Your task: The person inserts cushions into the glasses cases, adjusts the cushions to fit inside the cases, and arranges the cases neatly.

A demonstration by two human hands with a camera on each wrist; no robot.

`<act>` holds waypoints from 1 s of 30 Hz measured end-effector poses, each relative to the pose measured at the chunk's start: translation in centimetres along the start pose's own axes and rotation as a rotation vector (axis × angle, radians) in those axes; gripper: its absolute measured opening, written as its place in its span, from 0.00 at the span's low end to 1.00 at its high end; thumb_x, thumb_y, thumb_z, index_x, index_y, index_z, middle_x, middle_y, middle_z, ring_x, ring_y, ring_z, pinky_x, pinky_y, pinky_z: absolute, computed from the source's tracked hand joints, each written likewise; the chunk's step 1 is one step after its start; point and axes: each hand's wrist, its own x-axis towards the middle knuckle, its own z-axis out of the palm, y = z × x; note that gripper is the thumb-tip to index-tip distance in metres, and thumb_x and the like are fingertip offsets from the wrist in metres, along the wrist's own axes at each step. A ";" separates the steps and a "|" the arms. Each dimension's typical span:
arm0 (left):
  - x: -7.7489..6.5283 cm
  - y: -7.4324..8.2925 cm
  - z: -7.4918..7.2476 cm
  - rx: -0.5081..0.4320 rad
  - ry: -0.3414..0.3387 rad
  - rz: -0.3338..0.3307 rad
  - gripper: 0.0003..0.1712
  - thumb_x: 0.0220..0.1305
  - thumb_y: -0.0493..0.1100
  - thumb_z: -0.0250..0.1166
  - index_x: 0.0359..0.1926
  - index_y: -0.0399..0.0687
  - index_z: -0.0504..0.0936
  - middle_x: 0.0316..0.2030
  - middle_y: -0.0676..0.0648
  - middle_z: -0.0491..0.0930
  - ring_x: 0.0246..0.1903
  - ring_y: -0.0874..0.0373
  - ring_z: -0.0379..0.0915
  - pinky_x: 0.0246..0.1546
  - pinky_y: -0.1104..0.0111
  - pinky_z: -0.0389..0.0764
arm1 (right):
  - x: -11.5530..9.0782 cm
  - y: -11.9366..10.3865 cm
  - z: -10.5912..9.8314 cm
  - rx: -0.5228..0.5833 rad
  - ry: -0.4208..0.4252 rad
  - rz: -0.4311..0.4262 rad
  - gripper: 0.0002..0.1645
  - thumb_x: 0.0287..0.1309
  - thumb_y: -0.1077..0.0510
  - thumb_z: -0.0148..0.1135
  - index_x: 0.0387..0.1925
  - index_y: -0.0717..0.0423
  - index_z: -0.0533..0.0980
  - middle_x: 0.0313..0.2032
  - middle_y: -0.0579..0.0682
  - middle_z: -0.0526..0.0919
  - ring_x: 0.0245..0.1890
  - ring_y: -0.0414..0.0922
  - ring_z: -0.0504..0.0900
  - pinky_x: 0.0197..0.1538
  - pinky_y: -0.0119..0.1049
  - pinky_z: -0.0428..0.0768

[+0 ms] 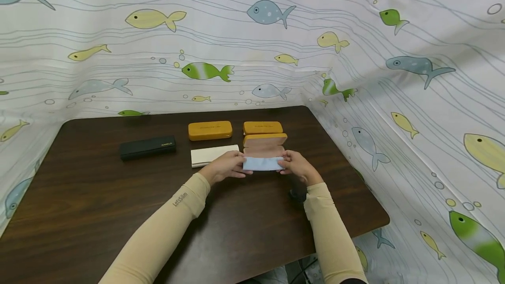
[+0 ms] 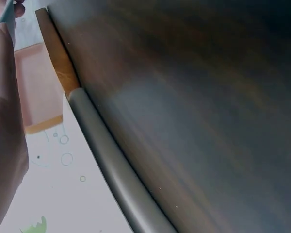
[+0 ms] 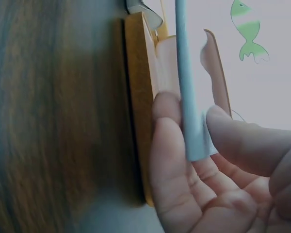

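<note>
A light blue folded cloth is stretched level between both hands, close over an open yellow glasses case with pink lining. My left hand pinches the cloth's left end. At the other end my right hand grips it, thumb on one side and fingers on the other, as the right wrist view shows. There the cloth appears as a narrow folded strip in front of the case. In the left wrist view the left hand shows only at the edge, beside the raised pink-lined lid.
Just left of the open case lies a white case. Two closed yellow cases, one at the left and one at the right, stand behind. A black case lies farther left. Fish-patterned sheeting borders the brown table.
</note>
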 end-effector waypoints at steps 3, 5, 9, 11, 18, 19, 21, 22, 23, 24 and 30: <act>0.2 0.1 -0.4 -0.025 -0.014 -0.004 0.21 0.80 0.41 0.48 0.65 0.34 0.65 0.58 0.35 0.73 0.52 0.45 0.83 0.53 0.57 0.83 | 0.4 0.3 0.2 0.026 0.027 -0.002 0.17 0.73 0.68 0.55 0.59 0.72 0.68 0.38 0.53 0.75 0.37 0.46 0.84 0.45 0.37 0.86; 0.3 0.2 -0.7 -0.042 -0.022 0.004 0.22 0.81 0.41 0.47 0.67 0.33 0.64 0.59 0.35 0.72 0.54 0.44 0.82 0.55 0.56 0.82 | 0.6 0.4 0.2 0.033 0.047 -0.015 0.18 0.74 0.67 0.54 0.59 0.73 0.68 0.40 0.54 0.77 0.38 0.46 0.84 0.46 0.37 0.86; 0.7 0.6 -1.1 -0.084 -0.041 0.013 0.25 0.82 0.43 0.44 0.71 0.33 0.61 0.63 0.32 0.72 0.57 0.42 0.80 0.60 0.54 0.78 | 1.1 0.3 0.4 0.049 0.092 -0.041 0.20 0.75 0.65 0.53 0.63 0.72 0.68 0.49 0.61 0.79 0.39 0.47 0.85 0.47 0.36 0.86; 0.7 0.8 -1.3 -0.107 -0.053 0.008 0.27 0.83 0.44 0.42 0.74 0.34 0.57 0.66 0.31 0.69 0.58 0.41 0.78 0.62 0.53 0.76 | 1.4 0.3 0.4 0.059 0.103 -0.045 0.22 0.75 0.65 0.54 0.65 0.71 0.68 0.53 0.64 0.78 0.39 0.47 0.85 0.47 0.36 0.86; 0.9 1.1 -1.8 -0.194 -0.052 -0.014 0.31 0.85 0.50 0.38 0.77 0.37 0.48 0.72 0.29 0.61 0.61 0.40 0.76 0.63 0.54 0.75 | 2.1 0.1 0.3 0.093 0.120 -0.019 0.23 0.76 0.64 0.52 0.67 0.71 0.66 0.56 0.63 0.74 0.41 0.45 0.84 0.47 0.35 0.86; 0.9 1.1 -1.8 -0.211 -0.051 -0.014 0.31 0.84 0.51 0.37 0.76 0.37 0.48 0.72 0.29 0.61 0.62 0.40 0.75 0.64 0.54 0.74 | 2.2 0.1 0.2 0.100 0.122 -0.014 0.23 0.76 0.64 0.51 0.67 0.70 0.67 0.56 0.62 0.74 0.42 0.45 0.84 0.47 0.35 0.85; 1.1 1.2 -1.9 -0.245 -0.052 -0.009 0.32 0.84 0.52 0.37 0.76 0.36 0.48 0.73 0.29 0.59 0.63 0.39 0.73 0.64 0.54 0.73 | 2.5 0.0 0.2 0.124 0.128 -0.002 0.23 0.76 0.64 0.51 0.68 0.68 0.67 0.56 0.62 0.73 0.43 0.45 0.82 0.48 0.34 0.85; 1.2 1.2 -1.9 -0.260 -0.051 -0.007 0.33 0.84 0.53 0.37 0.76 0.35 0.48 0.73 0.29 0.58 0.64 0.38 0.72 0.65 0.54 0.73 | 2.6 0.0 0.1 0.139 0.132 0.002 0.23 0.76 0.65 0.52 0.68 0.67 0.67 0.57 0.61 0.72 0.44 0.45 0.81 0.48 0.34 0.85; 1.3 1.2 -2.0 -0.274 -0.054 -0.001 0.33 0.84 0.53 0.37 0.77 0.35 0.47 0.74 0.29 0.57 0.64 0.37 0.71 0.65 0.54 0.72 | 2.6 -0.1 0.1 0.150 0.133 0.004 0.24 0.76 0.65 0.52 0.68 0.66 0.66 0.58 0.61 0.72 0.45 0.45 0.81 0.48 0.34 0.85; 1.4 1.2 -2.0 -0.283 -0.058 0.003 0.34 0.84 0.53 0.36 0.77 0.35 0.46 0.74 0.29 0.57 0.65 0.37 0.70 0.66 0.53 0.71 | 2.7 -0.1 0.1 0.159 0.133 0.002 0.24 0.76 0.65 0.52 0.69 0.65 0.66 0.59 0.61 0.71 0.46 0.45 0.80 0.49 0.34 0.85; 1.7 1.2 -2.3 -0.351 -0.078 0.005 0.36 0.84 0.54 0.35 0.79 0.35 0.41 0.75 0.29 0.53 0.70 0.35 0.62 0.70 0.51 0.65 | 2.8 -0.4 -0.1 0.178 0.124 0.006 0.21 0.75 0.66 0.52 0.66 0.67 0.71 0.65 0.60 0.69 0.46 0.42 0.81 0.49 0.32 0.84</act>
